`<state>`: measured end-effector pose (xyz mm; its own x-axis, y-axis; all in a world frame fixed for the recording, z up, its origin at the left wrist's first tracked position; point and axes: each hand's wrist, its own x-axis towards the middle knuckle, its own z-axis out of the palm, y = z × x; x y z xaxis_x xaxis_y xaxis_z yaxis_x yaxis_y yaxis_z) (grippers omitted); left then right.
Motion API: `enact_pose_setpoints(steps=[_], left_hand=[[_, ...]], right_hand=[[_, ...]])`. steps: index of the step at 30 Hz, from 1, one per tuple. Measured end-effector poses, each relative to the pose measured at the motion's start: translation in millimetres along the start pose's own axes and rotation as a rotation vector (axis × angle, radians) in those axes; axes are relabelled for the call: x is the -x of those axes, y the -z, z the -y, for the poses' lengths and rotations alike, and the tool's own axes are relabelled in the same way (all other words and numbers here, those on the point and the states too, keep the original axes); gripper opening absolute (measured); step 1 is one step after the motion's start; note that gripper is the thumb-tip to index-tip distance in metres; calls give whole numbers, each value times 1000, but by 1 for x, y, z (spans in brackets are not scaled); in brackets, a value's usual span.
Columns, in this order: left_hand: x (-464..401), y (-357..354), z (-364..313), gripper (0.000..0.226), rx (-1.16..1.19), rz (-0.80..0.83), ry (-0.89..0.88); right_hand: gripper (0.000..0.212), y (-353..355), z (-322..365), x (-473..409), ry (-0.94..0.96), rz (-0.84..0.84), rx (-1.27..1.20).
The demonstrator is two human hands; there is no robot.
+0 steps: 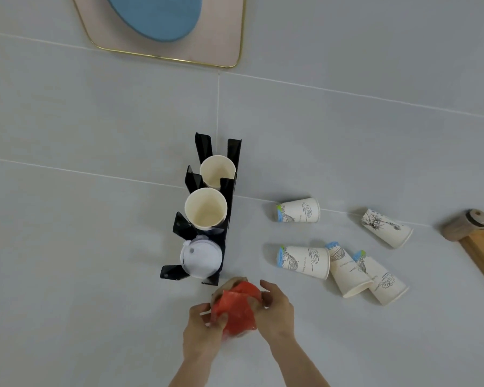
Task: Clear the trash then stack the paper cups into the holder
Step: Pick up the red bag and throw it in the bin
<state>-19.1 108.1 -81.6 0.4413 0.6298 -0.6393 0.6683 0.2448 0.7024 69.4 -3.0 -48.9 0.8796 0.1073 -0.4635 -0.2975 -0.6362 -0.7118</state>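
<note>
Two bare hands clutch a crumpled red wrapper (pixel 236 308) just in front of a black cup holder (pixel 207 219).

The left hand (pixel 200 328) and right hand (pixel 275 311) pinch the wrapper between them, fingers curled. Five printed paper cups (pixel 303 262) lie tipped over to the right, their small lettering unreadable.

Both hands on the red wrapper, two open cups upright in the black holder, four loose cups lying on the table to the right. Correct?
Not quite: the head view shows five loose paper cups lying on their sides, not four. The rest holds: the left hand and right hand both grip the red wrapper, and two open cups stand upright in the black holder.
</note>
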Motion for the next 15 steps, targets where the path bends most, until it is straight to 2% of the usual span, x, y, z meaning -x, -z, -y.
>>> enact_pose_setpoints(steps=[4, 7, 10, 15], left_hand=[[10, 2, 0, 35, 102, -85, 11], [24, 4, 6, 34, 117, -155, -5], [38, 13, 15, 34, 132, -272, -13], [60, 57, 44, 31, 206, -498, 18]], right_hand=[[52, 3, -6, -9, -21, 139, 5], [38, 1, -13, -9, -3, 227, 8], [25, -8, -13, -2, 54, 328, 18], [23, -48, 2, 36, 192, 500, 103]])
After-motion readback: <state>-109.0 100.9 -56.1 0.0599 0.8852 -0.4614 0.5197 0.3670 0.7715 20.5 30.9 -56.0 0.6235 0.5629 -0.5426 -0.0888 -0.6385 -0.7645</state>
